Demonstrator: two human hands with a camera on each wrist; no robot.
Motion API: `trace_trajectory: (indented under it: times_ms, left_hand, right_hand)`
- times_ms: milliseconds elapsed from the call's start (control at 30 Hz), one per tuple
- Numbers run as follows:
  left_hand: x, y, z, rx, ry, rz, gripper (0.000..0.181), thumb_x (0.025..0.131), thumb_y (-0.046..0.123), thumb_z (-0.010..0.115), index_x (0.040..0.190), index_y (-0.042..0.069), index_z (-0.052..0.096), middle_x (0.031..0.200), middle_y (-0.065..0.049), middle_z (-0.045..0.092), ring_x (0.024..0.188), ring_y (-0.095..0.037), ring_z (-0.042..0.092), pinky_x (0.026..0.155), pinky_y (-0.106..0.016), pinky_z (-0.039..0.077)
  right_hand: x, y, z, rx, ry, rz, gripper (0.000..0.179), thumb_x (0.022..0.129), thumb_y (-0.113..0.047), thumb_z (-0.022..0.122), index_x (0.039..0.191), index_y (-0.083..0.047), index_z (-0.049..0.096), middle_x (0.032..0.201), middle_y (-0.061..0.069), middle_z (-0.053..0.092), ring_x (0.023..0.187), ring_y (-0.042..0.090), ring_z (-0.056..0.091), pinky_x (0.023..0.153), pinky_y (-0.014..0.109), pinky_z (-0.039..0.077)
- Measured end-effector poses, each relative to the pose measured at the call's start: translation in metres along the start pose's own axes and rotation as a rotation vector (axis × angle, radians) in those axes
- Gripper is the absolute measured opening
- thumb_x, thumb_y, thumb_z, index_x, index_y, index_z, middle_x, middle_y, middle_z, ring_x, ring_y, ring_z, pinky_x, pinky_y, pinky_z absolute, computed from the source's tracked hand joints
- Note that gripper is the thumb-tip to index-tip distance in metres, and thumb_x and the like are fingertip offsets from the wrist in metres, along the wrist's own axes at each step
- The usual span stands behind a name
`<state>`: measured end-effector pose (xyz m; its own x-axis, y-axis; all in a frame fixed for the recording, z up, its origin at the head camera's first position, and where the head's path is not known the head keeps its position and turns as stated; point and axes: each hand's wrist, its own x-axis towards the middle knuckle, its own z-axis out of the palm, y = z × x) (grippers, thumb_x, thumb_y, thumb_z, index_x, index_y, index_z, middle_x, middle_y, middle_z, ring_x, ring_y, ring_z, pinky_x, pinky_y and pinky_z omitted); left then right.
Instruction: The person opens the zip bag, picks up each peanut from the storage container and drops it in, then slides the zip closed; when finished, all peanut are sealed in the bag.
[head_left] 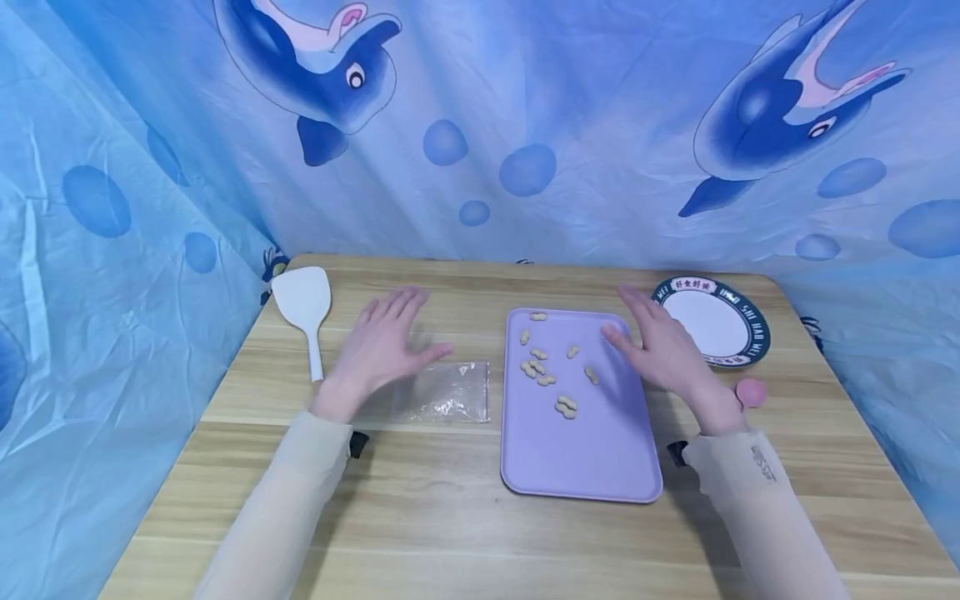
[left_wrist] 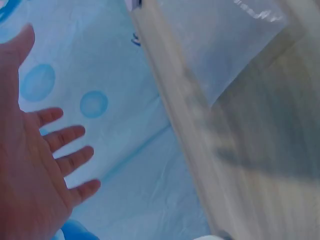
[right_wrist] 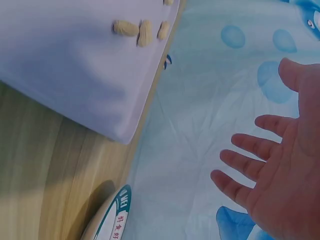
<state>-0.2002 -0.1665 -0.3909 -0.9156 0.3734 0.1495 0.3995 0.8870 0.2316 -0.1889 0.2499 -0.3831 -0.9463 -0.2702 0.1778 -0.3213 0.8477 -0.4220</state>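
My left hand (head_left: 385,350) hovers above the table beside a clear plastic bag (head_left: 452,393), fingers spread and holding nothing. The left wrist view shows its palm and fingers apart, with a corner of the bag (left_wrist: 225,40) nearby. Over the right edge of a lilac tray (head_left: 577,458) hangs my right hand (head_left: 667,350), empty, its thumb held away from the straight fingers. Several unshelled peanuts (head_left: 566,407) lie scattered in the tray, mostly toward its far and middle part. In the right wrist view some peanuts (right_wrist: 145,33) appear near the tray's far edge.
At the far left lies a white spatula (head_left: 303,304), handle toward me. A green-rimmed plate (head_left: 712,321) sits at the back right, partly behind my right hand. Near that wrist is a small pink disc (head_left: 752,392). A blue dolphin-print curtain (head_left: 480,133) hangs behind the wooden table (head_left: 420,517).
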Motion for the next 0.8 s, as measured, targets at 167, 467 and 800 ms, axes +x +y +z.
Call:
trace_trajectory:
  times_ms: [167,467,800]
  left_hand:
    - [-0.005,0.009,0.007,-0.041,-0.053,0.073,0.104,0.081,0.075,0.061,0.157,0.013,0.029,0.162,-0.009,0.027,0.147,-0.033,0.025,0.118,-0.057,0.017]
    - [-0.006,0.023,0.02,-0.041,-0.188,0.15,0.11,0.07,0.075,0.072,0.154,0.014,0.036,0.158,-0.01,0.036,0.144,-0.031,0.032,0.118,-0.054,0.02]
    - [-0.006,0.038,0.039,-0.044,-0.27,0.165,0.113,0.065,0.073,0.078,0.153,0.015,0.037,0.155,-0.004,0.039,0.142,-0.028,0.035,0.117,-0.049,0.024]
  right_hand:
    - [-0.004,-0.004,0.006,0.042,-0.032,-0.022,0.074,0.101,-0.047,0.053,0.153,-0.001,0.031,0.155,0.026,0.032,0.14,0.048,0.03,0.111,0.063,0.026]
    - [-0.011,-0.008,0.02,0.109,-0.089,-0.046,0.071,0.099,-0.042,0.06,0.151,0.0,0.037,0.152,0.024,0.039,0.141,0.043,0.032,0.113,0.058,0.027]
    - [-0.012,-0.012,0.038,0.174,-0.139,-0.071,0.07,0.096,-0.04,0.065,0.149,-0.001,0.041,0.149,0.021,0.044,0.132,0.04,0.045,0.108,0.057,0.037]
